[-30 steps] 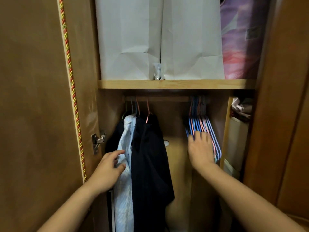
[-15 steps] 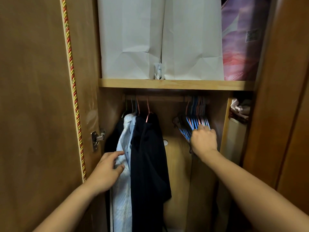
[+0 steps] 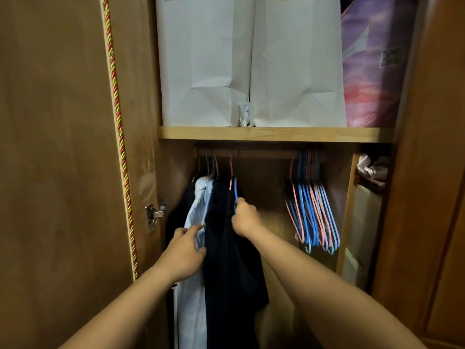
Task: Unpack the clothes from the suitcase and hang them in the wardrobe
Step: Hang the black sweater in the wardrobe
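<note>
Inside the open wardrobe a wooden rail [image 3: 261, 154] carries hung clothes at its left end: a light blue shirt [image 3: 193, 285] and a dark navy garment [image 3: 231, 268]. My right hand [image 3: 245, 217] grips a blue hanger [image 3: 235, 191] beside the navy garment. My left hand [image 3: 185, 253] holds the edge of the light blue shirt between thumb and fingers. A bunch of several empty blue and pink hangers [image 3: 312, 212] hangs at the rail's right end. The suitcase is out of view.
Above the rail, a wooden shelf [image 3: 274, 134] holds two white paper bags [image 3: 251, 61] and a purple-pink package [image 3: 372, 61]. The open door [image 3: 57, 159], with a red-gold cord and a metal hinge [image 3: 154, 214], stands left. A side compartment [image 3: 370, 172] with crumpled cloth sits right.
My right hand left the bunch of empty hangers and moved left with a blue hanger to the navy garment. My left hand shifted right onto the shirt's edge.
</note>
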`<state>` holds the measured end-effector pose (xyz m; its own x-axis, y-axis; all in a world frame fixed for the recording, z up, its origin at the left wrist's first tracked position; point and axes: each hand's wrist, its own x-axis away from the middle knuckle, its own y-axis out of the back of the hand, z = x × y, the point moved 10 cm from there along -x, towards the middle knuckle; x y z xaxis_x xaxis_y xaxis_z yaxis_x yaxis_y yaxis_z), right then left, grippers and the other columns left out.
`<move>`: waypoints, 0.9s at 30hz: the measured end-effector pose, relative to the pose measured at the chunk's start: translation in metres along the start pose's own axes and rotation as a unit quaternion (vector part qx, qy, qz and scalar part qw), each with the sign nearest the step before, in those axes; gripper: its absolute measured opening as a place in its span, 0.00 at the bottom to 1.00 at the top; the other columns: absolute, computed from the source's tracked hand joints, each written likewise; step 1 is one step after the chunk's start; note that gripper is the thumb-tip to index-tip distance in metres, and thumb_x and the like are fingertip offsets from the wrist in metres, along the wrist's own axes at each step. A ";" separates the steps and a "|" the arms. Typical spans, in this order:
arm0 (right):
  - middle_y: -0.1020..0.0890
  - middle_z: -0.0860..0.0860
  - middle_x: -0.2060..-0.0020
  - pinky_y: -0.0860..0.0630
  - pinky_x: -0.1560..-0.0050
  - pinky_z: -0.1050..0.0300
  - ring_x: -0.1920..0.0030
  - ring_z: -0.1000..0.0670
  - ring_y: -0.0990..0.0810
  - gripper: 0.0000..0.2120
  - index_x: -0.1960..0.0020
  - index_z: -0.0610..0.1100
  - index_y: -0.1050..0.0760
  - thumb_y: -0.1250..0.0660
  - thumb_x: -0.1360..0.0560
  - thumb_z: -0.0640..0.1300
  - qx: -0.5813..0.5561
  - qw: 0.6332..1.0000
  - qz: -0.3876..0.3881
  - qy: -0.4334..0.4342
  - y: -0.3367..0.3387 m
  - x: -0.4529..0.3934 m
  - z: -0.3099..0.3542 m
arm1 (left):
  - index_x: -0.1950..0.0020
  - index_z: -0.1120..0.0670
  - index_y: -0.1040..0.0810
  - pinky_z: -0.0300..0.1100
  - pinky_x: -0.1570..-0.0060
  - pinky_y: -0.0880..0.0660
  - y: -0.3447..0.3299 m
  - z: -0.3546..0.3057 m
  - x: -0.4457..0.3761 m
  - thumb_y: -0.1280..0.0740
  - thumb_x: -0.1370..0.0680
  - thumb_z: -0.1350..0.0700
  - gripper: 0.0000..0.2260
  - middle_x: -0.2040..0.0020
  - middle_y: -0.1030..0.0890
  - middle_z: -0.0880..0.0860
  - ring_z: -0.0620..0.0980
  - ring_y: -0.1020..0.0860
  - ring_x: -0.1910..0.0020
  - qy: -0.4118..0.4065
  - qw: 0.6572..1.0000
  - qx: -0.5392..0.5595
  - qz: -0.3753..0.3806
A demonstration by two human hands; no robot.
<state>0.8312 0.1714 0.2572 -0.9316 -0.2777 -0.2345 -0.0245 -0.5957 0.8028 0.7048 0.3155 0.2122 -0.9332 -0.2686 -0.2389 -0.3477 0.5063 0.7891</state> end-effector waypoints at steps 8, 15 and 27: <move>0.23 0.44 0.36 0.30 0.35 0.57 0.35 0.42 0.25 0.25 0.25 0.45 0.34 0.43 0.21 0.35 -0.125 0.987 0.072 0.075 -0.042 -0.030 0.041 | 0.22 0.46 0.37 0.34 0.50 0.24 0.021 0.025 0.014 0.34 0.19 0.52 0.26 0.26 0.36 0.53 0.52 0.26 0.37 0.016 0.999 0.049 -0.015; 0.27 0.44 0.42 0.32 0.44 0.58 0.40 0.42 0.27 0.18 0.37 0.41 0.29 0.46 0.24 0.31 -0.214 0.972 -0.083 0.042 0.014 -0.035 -0.014 | 0.22 0.47 0.37 0.31 0.55 0.29 0.000 0.020 0.025 0.34 0.18 0.52 0.26 0.28 0.35 0.54 0.49 0.26 0.41 0.030 0.998 0.053 0.013; 0.24 0.45 0.45 0.30 0.48 0.68 0.48 0.57 0.23 0.26 0.45 0.48 0.26 0.44 0.39 0.31 -0.435 0.898 -0.052 0.035 -0.046 0.196 -0.136 | 0.41 0.52 0.20 0.41 0.50 0.22 -0.086 -0.012 0.088 0.36 0.18 0.63 0.10 0.49 0.19 0.53 0.52 0.19 0.52 0.025 0.957 0.288 0.002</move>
<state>0.6997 0.0418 0.0994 -0.9150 -0.2154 -0.3411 0.2114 -0.9762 0.0495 0.6540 0.2391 0.1303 -0.9337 -0.2984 -0.1978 -0.3511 0.8712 0.3432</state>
